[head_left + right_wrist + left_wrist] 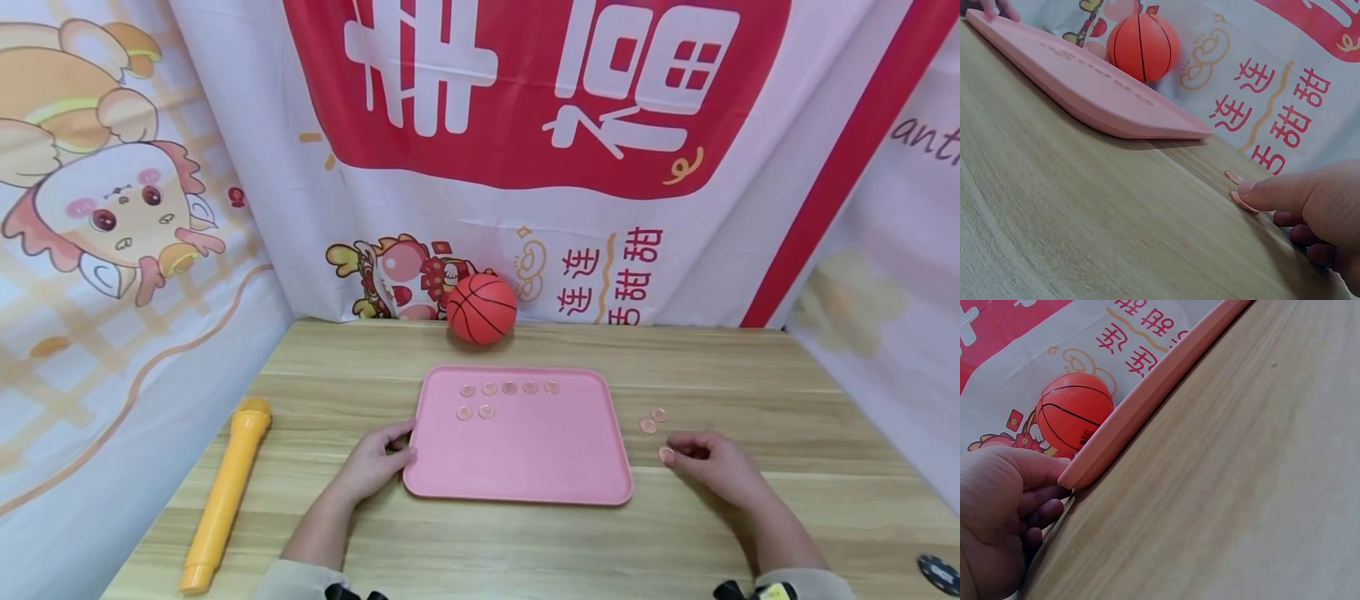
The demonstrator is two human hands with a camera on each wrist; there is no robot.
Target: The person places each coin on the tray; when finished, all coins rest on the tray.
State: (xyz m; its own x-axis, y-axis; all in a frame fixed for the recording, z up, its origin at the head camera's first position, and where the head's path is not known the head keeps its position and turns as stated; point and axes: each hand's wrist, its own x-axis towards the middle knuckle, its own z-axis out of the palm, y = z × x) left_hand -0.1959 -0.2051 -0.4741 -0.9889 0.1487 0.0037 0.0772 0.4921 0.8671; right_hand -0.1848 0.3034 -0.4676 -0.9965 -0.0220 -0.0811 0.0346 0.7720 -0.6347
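A pink tray (517,450) lies on the wooden table, with two rows of copper-coloured coins (530,387) on its far part. At its left edge my left hand (378,458) holds the rim, thumb and fingers bent at it; the tray's side (1129,415) shows close up in the left wrist view. To the right of the tray, my right hand (712,467) pinches a coin (666,455) at the thumb tip, low over the table. Two more coins (648,426) lie on the wood just beyond that hand, close to each other.
Behind the tray a small red basketball (482,309) sits against the printed cloth (675,250). A yellow toy microphone (227,496) lies at the left. Part of a dark round chip (939,575) shows at the right front edge.
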